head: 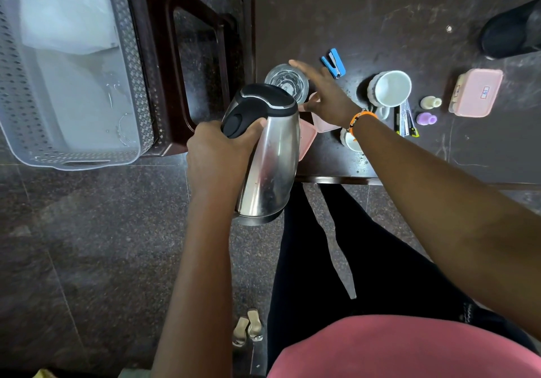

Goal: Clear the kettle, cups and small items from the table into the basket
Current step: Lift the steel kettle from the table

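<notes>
kettle up, glass next in line

left hand [218,149] is wrapped tight round the black handle of the steel kettle [269,155], holding it clear of the table [351,11], just off the near left corner and over the floor. right hand [325,96] is spread wide, fingers flat, hovering at the clear glass [287,80] by the table's left edge; whether it touches the glass, i cannot tell. on the table to the right: a blue stapler [333,63], a white cup [390,88], a pink box [475,92] further right, two small bottles [429,110] between them. pink pieces lie partly hidden under the right hand and kettle. the white basket [128,64] sits far left on a dark stool [175,55], well apart from the kettle.
</notes>
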`<state>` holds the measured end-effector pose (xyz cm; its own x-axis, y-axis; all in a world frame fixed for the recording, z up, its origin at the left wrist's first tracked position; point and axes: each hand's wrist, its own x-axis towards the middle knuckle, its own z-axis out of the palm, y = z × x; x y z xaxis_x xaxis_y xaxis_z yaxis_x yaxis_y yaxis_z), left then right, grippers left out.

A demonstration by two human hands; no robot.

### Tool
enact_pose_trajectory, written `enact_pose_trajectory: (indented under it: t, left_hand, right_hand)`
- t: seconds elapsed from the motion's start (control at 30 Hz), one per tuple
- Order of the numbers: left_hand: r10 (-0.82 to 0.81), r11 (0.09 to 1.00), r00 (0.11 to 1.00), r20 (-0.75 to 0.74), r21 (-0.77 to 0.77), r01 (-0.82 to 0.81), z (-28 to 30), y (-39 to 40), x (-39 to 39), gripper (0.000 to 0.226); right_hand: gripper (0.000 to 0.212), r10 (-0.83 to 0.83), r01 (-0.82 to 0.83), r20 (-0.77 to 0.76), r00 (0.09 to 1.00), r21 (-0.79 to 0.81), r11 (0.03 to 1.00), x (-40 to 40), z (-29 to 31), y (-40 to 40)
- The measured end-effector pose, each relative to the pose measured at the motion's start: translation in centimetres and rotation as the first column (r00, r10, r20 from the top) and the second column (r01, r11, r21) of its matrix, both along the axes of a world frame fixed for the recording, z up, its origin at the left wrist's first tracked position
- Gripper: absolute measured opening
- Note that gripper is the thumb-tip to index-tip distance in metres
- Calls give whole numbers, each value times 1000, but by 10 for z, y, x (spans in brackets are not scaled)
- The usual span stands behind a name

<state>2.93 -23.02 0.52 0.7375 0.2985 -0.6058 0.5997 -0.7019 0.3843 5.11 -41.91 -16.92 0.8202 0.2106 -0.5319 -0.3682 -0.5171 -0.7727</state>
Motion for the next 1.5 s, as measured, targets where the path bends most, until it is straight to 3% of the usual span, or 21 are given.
enact_pose_trajectory:
  t: [0.87,1.5]
  left_hand:
    - [-63,997,998,-1,37,63,0,-4,2,49]
    - [-73,996,997,1,42,73,2,-7,3,47]
  right_hand:
    - [83,19,-17,63,998,-29,999,2,-14,-3]
    - [83,-2,2,-8,1000,-5,1000,2,1,-1]
